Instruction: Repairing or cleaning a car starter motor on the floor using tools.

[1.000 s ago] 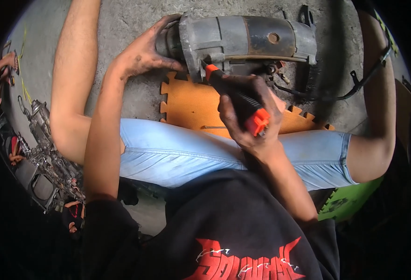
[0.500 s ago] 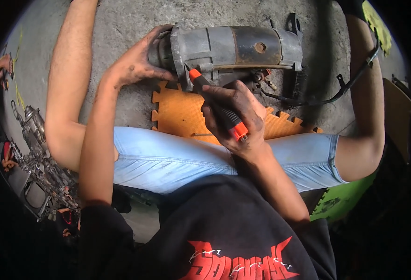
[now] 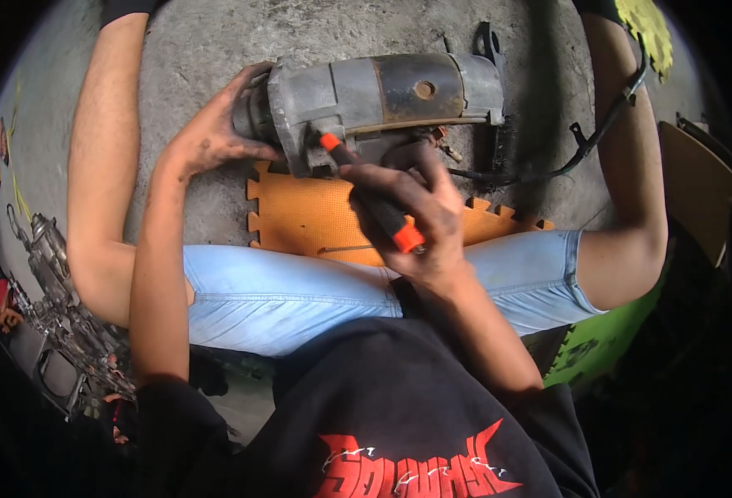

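Observation:
A grey cylindrical metal motor (image 3: 420, 87) with a rusty dark band lies horizontally on the concrete. My left hand (image 3: 225, 133) is closed round its narrower left end, grease on the fingers. My right hand (image 3: 416, 207) is wrapped round a black-and-red handled tool (image 3: 382, 199), slanted up-left; its front reaches the lower side of the motor's flange (image 3: 287, 120), where the tip is hard to make out. An orange foam mat (image 3: 291, 207) lies below, with a thin metal rod (image 3: 345, 249) on it. A black cable with brackets (image 3: 586, 145) curves at the motor's right.
My bent legs frame the work. Greasy metal parts (image 3: 58, 299) lie at the left, with parts of other people (image 3: 4, 311) at the edge. At right are a green mat (image 3: 607, 324), a tan board (image 3: 698, 183) and a yellow mat (image 3: 644, 29).
The motor, both my hands and the tool appear further left and slightly lower, as the whole view shifts. My grips stay on the motor and the tool.

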`<control>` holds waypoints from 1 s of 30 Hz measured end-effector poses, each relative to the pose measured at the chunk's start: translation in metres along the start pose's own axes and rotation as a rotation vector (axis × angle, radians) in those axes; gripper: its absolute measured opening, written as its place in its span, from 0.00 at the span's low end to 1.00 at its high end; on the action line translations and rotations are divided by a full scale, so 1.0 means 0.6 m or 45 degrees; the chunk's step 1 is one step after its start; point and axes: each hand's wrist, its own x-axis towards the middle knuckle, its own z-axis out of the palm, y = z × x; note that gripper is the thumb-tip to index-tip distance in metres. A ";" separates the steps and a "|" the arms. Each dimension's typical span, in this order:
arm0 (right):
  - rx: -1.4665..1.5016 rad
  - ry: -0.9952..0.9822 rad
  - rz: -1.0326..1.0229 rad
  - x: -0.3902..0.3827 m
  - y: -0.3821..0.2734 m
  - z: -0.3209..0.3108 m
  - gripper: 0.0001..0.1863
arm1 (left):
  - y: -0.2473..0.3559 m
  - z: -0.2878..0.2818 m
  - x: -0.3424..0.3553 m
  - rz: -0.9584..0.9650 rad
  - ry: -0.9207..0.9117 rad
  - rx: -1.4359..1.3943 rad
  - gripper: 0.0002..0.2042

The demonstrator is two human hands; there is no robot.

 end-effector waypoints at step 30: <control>0.035 -0.481 0.325 0.231 0.019 -0.137 0.15 | -0.005 0.002 0.004 0.050 0.055 0.113 0.66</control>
